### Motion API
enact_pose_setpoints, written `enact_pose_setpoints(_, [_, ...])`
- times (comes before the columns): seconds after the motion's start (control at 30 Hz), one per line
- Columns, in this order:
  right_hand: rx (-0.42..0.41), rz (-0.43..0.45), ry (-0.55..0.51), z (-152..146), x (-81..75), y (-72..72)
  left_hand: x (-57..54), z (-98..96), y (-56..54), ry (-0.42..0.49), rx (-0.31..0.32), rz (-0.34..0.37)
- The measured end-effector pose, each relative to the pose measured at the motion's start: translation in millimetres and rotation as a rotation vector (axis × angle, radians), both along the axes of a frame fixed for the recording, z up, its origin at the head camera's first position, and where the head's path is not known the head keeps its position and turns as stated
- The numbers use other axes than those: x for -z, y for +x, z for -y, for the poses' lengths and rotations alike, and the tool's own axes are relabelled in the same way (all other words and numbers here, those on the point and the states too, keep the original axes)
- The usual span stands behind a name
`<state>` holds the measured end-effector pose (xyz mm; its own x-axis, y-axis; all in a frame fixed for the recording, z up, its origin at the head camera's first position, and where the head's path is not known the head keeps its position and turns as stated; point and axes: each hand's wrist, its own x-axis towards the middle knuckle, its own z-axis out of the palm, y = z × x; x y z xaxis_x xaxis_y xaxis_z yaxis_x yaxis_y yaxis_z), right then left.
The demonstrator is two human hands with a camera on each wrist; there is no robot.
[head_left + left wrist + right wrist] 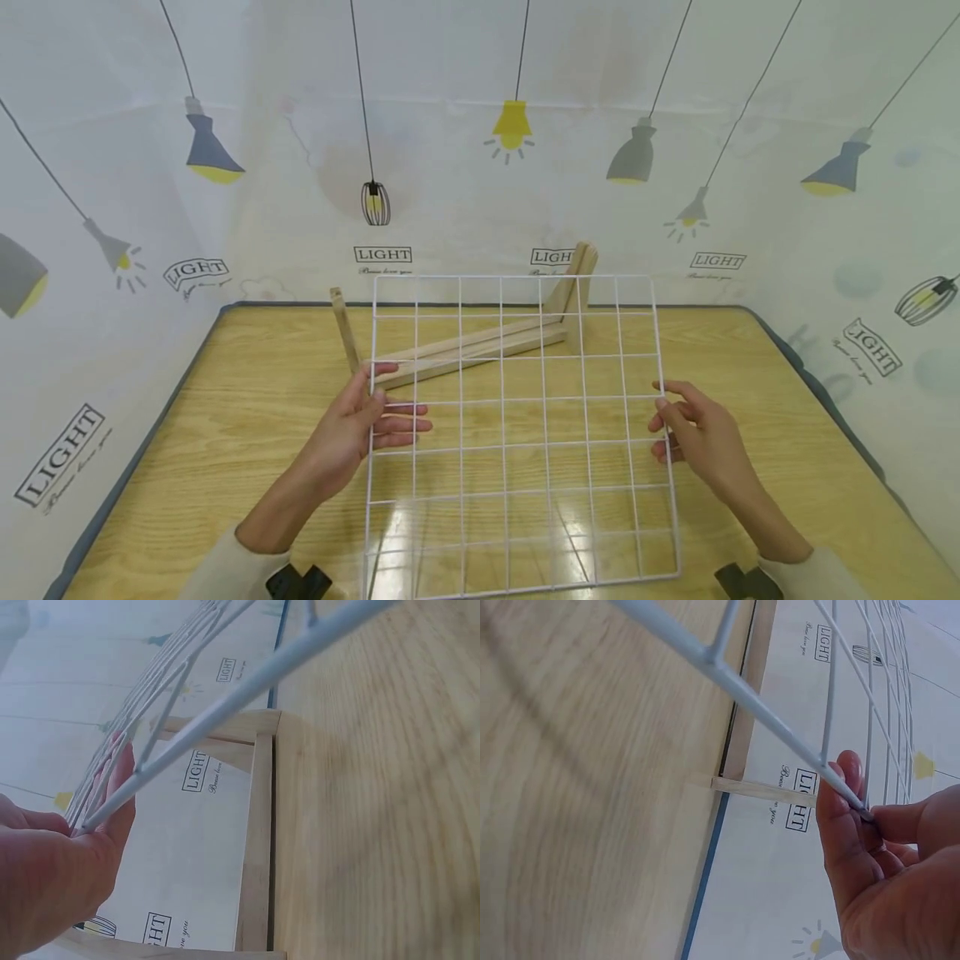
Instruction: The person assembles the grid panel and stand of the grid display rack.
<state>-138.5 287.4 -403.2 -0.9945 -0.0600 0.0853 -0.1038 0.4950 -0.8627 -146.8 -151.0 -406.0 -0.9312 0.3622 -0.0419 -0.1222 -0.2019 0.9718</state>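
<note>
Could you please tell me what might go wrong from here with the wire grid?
The white wire grid is held only by its side edges, in the left hand and right hand, so it might tip or slip. The wooden frame stands beyond it, so moving the grid forward could bump or shift that frame.

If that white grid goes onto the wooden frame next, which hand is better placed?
Probably the left hand: in the head view it appears beside the wooden frame, while the right hand appears farther away. Both grip the white grid by its sides.
</note>
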Motion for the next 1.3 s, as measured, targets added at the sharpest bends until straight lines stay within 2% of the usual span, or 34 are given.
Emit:
enact_pose_setpoints(0.33, [0.035,-0.135,0.048,4.6,-10.5,-6.5,-8.6,0.1,-1.7,0.107,-0.024,-0.066])
enact_pose_setpoints(0.63, [0.05,-0.238,0.103,12.0,-22.7,-10.6,-15.4,-6.2,-3.5,0.206,-0.098,-0.209])
enact_pose_setpoints(0.83, [0.083,-0.337,0.155,21.9,-31.1,-10.7,-18.9,-7.3,-4.5,0.214,-0.14,-0.3])
enact_pose_setpoints(1.07, [0.142,-0.409,0.222,33.0,-38.2,-8.3,-23.9,-9.4,-8.8,0.198,-0.195,-0.348])
enact_pose_setpoints(1.13, [0.147,-0.465,0.234,37.3,-40.0,-7.3,-25.7,-10.2,-10.5,0.197,-0.208,-0.36])
enact_pose_setpoints(1.3, [0.161,-0.706,0.274,57.0,-43.3,-6.4,-30.6,-11.2,-13.3,0.194,-0.235,-0.389])
